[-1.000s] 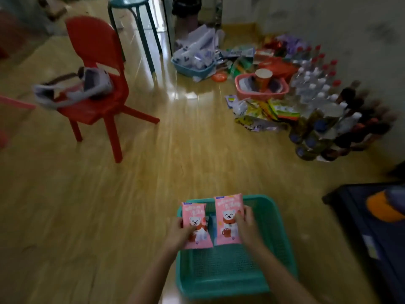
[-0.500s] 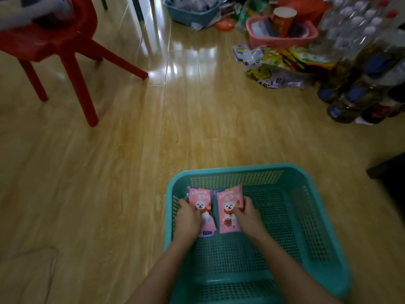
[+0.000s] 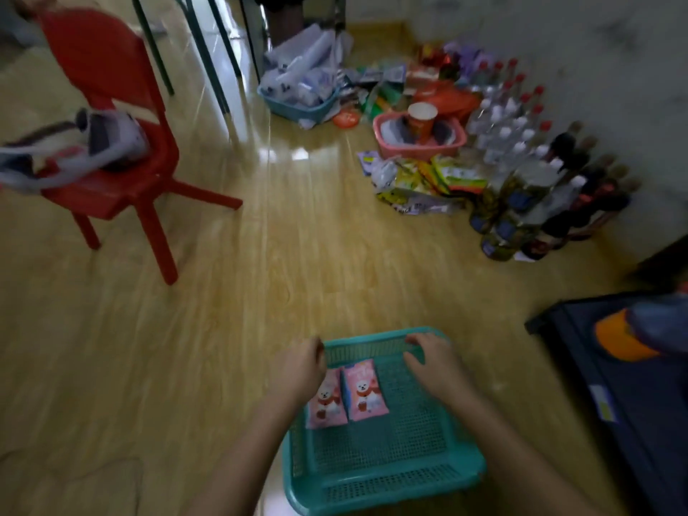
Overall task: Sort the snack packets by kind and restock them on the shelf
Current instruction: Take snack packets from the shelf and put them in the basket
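Two pink snack packets with a white bear lie side by side on the floor of the teal mesh basket (image 3: pixel 376 484): the left packet (image 3: pixel 325 404) and the right packet (image 3: pixel 365 391). My left hand (image 3: pixel 298 366) hovers at the basket's far left corner, fingers curled, partly covering the left packet's top. My right hand (image 3: pixel 433 359) is over the far rim with fingers apart and nothing in it. A heap of yellow and green snack packets (image 3: pixel 420 182) lies on the wooden floor farther ahead.
A pink basket (image 3: pixel 383 141) holding a paper cup and a blue basket (image 3: pixel 298 110) of wrappers stand behind the heap. Several bottles (image 3: pixel 521 169) line the right wall. A red chair (image 3: pixel 111 180) with a headset stands left. A dark crate (image 3: pixel 633 396) sits at right.
Both hands have let go of the two pink packets, which now lie in the basket. The hands have moved up to the basket's far rim. The view has tilted up.
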Motion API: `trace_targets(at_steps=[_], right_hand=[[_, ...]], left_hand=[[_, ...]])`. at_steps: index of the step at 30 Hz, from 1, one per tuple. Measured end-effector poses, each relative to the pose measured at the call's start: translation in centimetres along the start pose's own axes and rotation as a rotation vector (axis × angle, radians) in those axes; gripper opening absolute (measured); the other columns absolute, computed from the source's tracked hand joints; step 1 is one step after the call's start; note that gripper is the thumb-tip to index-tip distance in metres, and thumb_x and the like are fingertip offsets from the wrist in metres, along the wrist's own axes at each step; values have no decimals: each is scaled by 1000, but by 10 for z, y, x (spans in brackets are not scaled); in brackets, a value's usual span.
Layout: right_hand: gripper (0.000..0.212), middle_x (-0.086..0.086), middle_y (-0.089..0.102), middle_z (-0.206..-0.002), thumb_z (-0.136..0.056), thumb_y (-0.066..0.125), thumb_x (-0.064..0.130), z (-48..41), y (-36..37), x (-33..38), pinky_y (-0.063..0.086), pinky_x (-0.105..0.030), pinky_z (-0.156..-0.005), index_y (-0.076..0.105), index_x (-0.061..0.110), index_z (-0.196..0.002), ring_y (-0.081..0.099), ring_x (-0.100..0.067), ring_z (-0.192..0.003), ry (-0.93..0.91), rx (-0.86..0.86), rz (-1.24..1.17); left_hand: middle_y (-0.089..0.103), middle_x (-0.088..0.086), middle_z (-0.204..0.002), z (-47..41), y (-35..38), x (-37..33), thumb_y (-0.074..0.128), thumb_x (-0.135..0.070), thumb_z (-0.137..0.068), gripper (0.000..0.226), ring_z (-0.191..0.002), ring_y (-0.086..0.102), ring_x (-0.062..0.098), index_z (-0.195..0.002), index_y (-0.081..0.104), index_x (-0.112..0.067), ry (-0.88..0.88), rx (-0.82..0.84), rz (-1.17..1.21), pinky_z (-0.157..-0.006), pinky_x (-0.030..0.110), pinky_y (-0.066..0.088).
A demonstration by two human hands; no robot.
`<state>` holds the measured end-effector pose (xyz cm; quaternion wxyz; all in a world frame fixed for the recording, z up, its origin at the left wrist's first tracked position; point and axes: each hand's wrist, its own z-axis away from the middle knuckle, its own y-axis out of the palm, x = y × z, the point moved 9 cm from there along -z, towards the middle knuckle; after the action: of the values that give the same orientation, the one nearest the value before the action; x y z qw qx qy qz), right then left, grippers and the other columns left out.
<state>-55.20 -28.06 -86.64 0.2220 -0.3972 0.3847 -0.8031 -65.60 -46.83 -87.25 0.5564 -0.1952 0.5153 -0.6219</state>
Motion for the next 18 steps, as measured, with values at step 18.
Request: trace_targets(at_steps=[18], right_hand=[[24,3,59,-113,-92,49,33,432,-652,147,41,-29,-74,61,24,-111,56,-19,-104,114,-746,16]], left_hand=[[67,5,-90,333,-561,-435,45,-36,-93,26,-88,63,27,-93,60,-15,823,-434,-158,-62,33,44]])
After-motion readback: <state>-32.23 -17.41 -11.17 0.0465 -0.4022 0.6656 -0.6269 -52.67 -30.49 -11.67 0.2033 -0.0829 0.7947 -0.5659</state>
